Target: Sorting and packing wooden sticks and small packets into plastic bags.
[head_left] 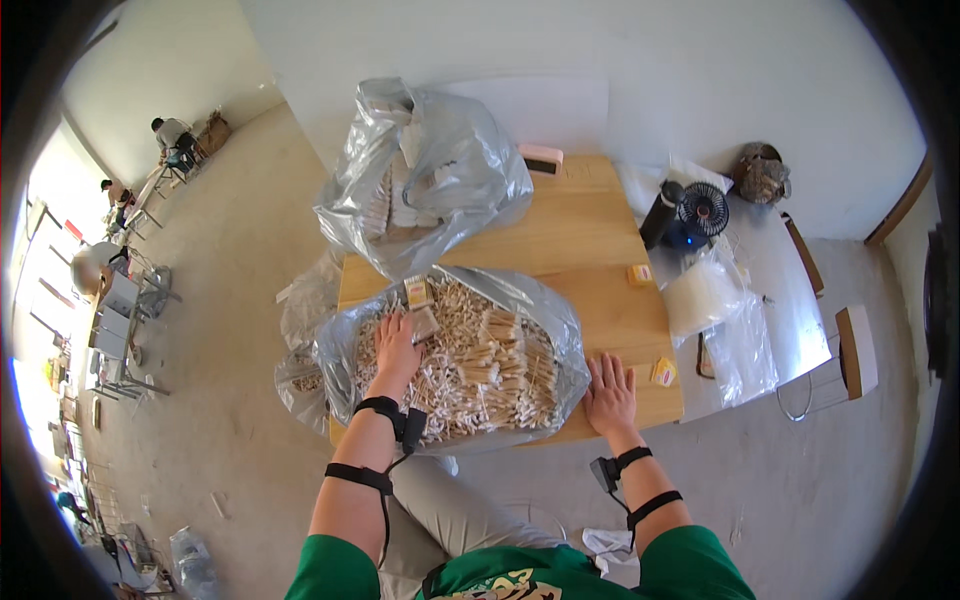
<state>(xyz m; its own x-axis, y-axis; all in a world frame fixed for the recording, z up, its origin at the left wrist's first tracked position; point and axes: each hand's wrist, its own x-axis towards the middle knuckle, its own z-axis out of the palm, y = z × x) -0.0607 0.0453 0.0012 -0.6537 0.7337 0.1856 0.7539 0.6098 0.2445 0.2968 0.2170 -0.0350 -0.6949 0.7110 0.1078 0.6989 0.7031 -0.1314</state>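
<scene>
A large grey plastic bag (573,335), its mouth spread wide, lies on the wooden table (590,225) in front of me. Loose cotton swabs (470,385) with wooden sticks and white tips fill it, some lined up in bundles. My left hand (397,345) rests on the swabs at the left side, fingers stretched forward. Beside its fingertips are a small tan box (424,323) and a yellow-and-white box (418,292). To the right of the bag, my right hand (610,395) lies flat on the tabletop, fingers apart and holding nothing.
Behind stands a second grey bag (440,170) with pale packed contents. Small yellow boxes (663,372) sit along the table's right side. A side table (800,310) carries a black fan (703,208), a dark bottle (661,215) and clear plastic bags (705,295). Other people (178,140) sit far left.
</scene>
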